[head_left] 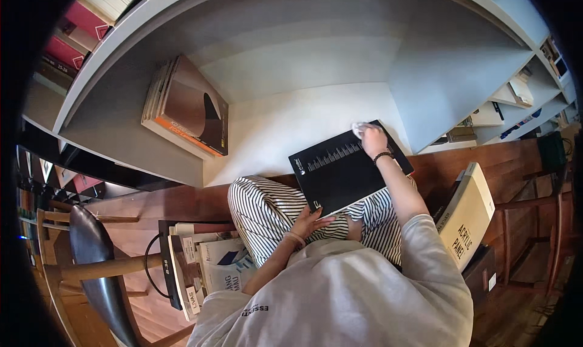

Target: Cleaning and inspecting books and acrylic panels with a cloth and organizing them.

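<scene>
A flat black book or folder (340, 168) with small white print lies tilted across my lap, its far right corner at the shelf's edge. My left hand (308, 224) grips its near edge, thumb at the lower left corner of the cover. Near the far right corner, my right hand (373, 142) presses a crumpled white cloth or tissue (357, 128) against the cover. Its fingers are closed around the wad, and part of it sticks out to the left.
Several upright books (193, 113) lean inside the white shelf compartment (273, 125). A box of folders (209, 259) stands at my left, by a wooden chair with a black seat (97, 274). Cream (464, 219) and dark boxes stand at my right, with wooden chairs beyond.
</scene>
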The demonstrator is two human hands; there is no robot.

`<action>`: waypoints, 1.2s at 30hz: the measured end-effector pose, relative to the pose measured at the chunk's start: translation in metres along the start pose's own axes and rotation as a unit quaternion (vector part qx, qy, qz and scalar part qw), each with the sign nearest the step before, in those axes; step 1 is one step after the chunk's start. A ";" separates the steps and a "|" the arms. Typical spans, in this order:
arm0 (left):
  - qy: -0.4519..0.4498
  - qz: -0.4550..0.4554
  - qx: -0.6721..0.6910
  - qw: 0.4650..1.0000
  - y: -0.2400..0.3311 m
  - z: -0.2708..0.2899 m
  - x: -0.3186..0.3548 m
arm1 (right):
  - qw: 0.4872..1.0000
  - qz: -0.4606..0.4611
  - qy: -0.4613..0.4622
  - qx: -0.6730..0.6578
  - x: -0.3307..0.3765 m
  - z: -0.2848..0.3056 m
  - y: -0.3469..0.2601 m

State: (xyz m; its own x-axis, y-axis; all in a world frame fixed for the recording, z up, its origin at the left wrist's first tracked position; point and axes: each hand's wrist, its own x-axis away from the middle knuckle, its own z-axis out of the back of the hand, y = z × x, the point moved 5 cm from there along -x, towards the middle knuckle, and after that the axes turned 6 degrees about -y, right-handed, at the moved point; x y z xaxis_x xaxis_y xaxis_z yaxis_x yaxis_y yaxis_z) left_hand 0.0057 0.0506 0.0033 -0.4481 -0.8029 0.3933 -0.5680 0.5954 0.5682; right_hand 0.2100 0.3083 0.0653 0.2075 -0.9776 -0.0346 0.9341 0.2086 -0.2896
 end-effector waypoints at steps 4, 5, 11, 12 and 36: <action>0.010 0.011 0.002 1.000 -0.001 -0.003 0.001 | 0.989 -0.015 0.126 0.080 0.004 0.012 0.012; 0.000 0.008 0.000 1.000 -0.001 -0.001 -0.001 | 0.988 -0.016 0.126 0.082 0.005 0.008 0.012; -0.012 0.006 -0.003 1.000 0.001 -0.002 0.003 | 0.972 0.083 -0.065 -0.208 0.038 -0.012 -0.069; -0.013 0.006 -0.003 1.000 0.002 -0.004 0.001 | 0.973 0.082 -0.065 -0.207 0.036 -0.016 -0.071; -0.020 0.001 0.014 1.000 0.000 -0.002 0.000 | 0.995 -0.084 -0.031 0.048 -0.029 -0.001 0.019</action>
State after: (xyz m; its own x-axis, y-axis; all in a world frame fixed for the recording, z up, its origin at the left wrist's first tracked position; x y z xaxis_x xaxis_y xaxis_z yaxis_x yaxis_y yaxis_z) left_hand 0.0071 0.0509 0.0043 -0.4756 -0.8006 0.3645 -0.5869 0.5974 0.5465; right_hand 0.2214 0.3402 0.0600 0.0604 -0.9959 0.0666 0.9800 0.0465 -0.1932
